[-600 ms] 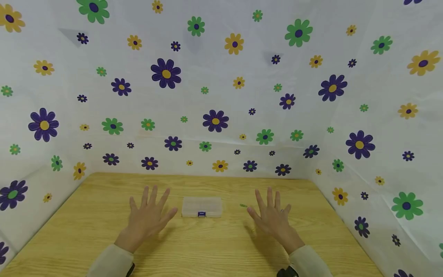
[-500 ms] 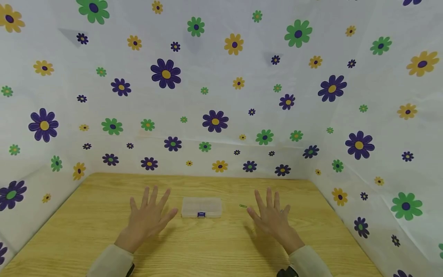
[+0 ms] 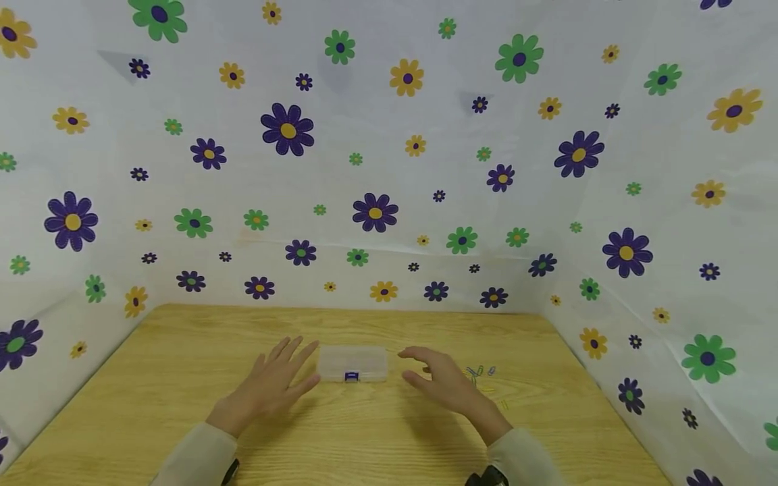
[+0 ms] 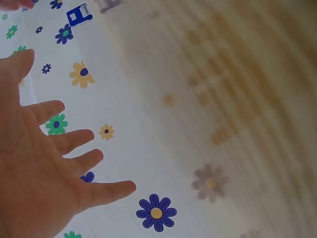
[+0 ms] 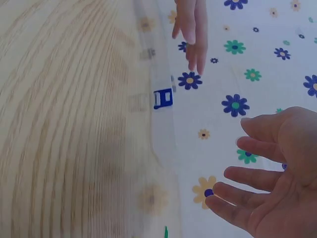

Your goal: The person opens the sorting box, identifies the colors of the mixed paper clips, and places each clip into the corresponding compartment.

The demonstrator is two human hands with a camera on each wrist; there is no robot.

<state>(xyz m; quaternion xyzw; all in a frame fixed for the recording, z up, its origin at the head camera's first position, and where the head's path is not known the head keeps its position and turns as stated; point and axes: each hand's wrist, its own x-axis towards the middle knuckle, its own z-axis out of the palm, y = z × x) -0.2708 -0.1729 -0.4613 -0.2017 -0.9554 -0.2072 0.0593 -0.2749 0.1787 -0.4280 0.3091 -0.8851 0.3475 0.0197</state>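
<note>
A white backdrop printed with purple, green and yellow flowers (image 3: 375, 212) rises behind and to both sides of a light wooden table (image 3: 182, 398), seen from the head camera. Two cream sleeves (image 3: 194, 459) enter from the near edge. Near the middle of the table, towards its far side, lies a small clear plastic box (image 3: 353, 364), lid down, its blue clasp (image 3: 351, 376) facing the person — the same clasp shows, blurred, in both wrist views.

The left hand (image 3: 273, 385) is empty, fingers straight and spread, its fingertips just beside the box's left end; whether they touch it cannot be told. The right hand (image 3: 440, 381) is also empty, fingers loosely extended and apart, reaching towards the box's right end with a gap between. In the right wrist view its fingers (image 5: 247, 176) are slightly bent, gripping nothing.

A small scatter of coloured paper clips (image 3: 480, 372) lies on the wood just right of the right hand — separate from the box.
</note>
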